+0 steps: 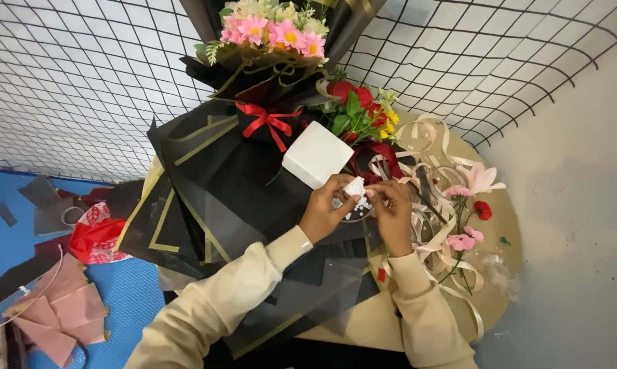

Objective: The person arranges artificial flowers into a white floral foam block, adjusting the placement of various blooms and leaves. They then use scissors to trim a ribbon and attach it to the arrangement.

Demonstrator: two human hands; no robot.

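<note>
Your cream sleeves [213, 307] angle inward; both hands, left hand [324, 210] and right hand [393, 213], meet mid-tabletop [363, 321], fingertips pinched on a white foam piece [354, 186] over black wrapping paper [226, 184].

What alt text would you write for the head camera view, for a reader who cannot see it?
Two hands, left hand and right hand, pinch a small white foam piece above a round table strewn with black wrapping paper, ribbon and a bouquet.
</note>
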